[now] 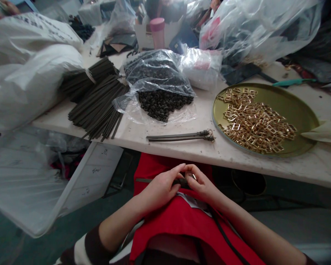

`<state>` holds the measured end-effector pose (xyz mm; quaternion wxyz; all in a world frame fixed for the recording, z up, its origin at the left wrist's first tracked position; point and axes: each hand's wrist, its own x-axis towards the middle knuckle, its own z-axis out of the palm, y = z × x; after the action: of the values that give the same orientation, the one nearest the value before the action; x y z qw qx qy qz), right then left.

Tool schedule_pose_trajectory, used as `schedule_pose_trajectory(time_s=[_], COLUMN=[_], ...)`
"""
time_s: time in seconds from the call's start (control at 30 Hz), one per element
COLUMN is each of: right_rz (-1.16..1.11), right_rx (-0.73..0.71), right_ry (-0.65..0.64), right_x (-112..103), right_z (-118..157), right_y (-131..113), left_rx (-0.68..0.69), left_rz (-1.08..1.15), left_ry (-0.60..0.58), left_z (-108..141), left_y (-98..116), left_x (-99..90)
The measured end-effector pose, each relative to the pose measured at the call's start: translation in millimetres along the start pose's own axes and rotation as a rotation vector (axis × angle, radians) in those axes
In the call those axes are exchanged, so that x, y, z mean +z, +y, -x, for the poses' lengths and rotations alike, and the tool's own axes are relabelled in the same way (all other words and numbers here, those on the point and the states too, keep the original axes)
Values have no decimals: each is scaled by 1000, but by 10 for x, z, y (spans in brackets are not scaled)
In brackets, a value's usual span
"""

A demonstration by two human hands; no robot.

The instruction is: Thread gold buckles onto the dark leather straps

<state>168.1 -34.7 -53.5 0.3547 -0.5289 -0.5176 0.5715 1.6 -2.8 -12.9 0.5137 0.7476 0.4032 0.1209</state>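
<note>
Hands (L [161, 186], R [205, 187]) are at the lap; table [132, 134] edge is in the way fwd, so up & over. Front strip of tabletop is passable betw. strips [99, 101] & tray [300, 110], exc. 2 straps [179, 135] lying across it, R end just beside tray rim. Narrow lane runs back betw. open bag [165, 101] & tray; small bag [201, 68] blocks its far end. L side: strips, then sack [30, 84]. Buckles [259, 127] fill tray's L/ctr; room at its R rear.
</note>
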Motion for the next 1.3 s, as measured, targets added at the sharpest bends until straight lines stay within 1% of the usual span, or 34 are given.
schedule_pose_trajectory(time_s=[0.13,0.27,0.37,0.5,0.63,0.7,0.8,0.9,1.1,1.17,1.3], right_rz=[-85,-103,-61,74,190,234,264,283,299,294,341], right_rx=[26,59,56,32,-12,-53,-144,-203,-142,-138,-185], right_ry=[51,76,82,94,65,52,16,-20,9,16,-8], right_x=[34,73,82,60,37,41,60,64,10,4,-2], right_z=[6,30,53,79,109,129,155,160,139,135,127], right_y=[4,21,25,15,-28,-71,-141,-162,-59,-40,-62], left_rx=[-26,-77,-84,-37,-3,11,24,8,-71,-68,6], left_rz=[-93,-204,-228,-231,-226,-221,-219,-238,-236,-241,-285], left_ry=[-6,-59,-38,18,51,42,-11,-43,-52,-47,-15], left_z=[13,53,78,105,113,97,61,44,61,54,32], left_y=[-29,-37,-45,-62,-75,-89,-123,-135,-45,-36,-73], left_x=[-1,-18,5,58,106,136,171,147,-11,-7,93])
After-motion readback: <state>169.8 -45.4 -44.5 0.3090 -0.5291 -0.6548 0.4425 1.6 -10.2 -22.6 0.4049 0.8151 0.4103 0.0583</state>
